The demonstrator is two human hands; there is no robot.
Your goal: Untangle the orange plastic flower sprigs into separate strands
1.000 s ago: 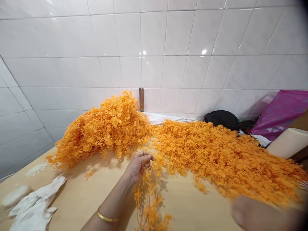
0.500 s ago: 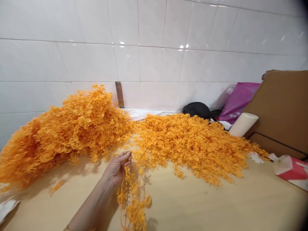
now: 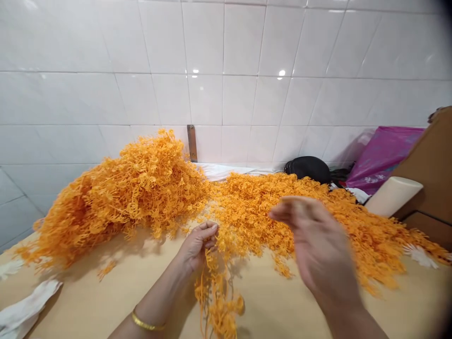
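My left hand point(image 3: 200, 244) is closed in a pinch on a bunch of orange artificial flower sprigs point(image 3: 221, 306), whose thin stems and small blooms hang down in front of the table edge side. My right hand point(image 3: 319, 249) is raised over the right part of the loose orange pile, blurred by motion. Its fingers stretch to the left and nothing shows in them. On the left stands a tall heap of orange sprigs point(image 3: 141, 188). A lower, spread pile of orange blooms point(image 3: 254, 207) lies at the middle and right.
The beige table point(image 3: 141, 278) meets a white tiled wall point(image 3: 240, 99). At the right are a black case point(image 3: 307, 169), a purple bag point(image 3: 383, 155), a cream roll point(image 3: 393, 195), a cardboard box point(image 3: 432, 165) and a white flower point(image 3: 420, 256). White cloth point(image 3: 30, 306) lies front left.
My right hand has come into view from the lower right. The view has turned left, so everything sits further right. My left hand keeps its pinch on the sprigs.
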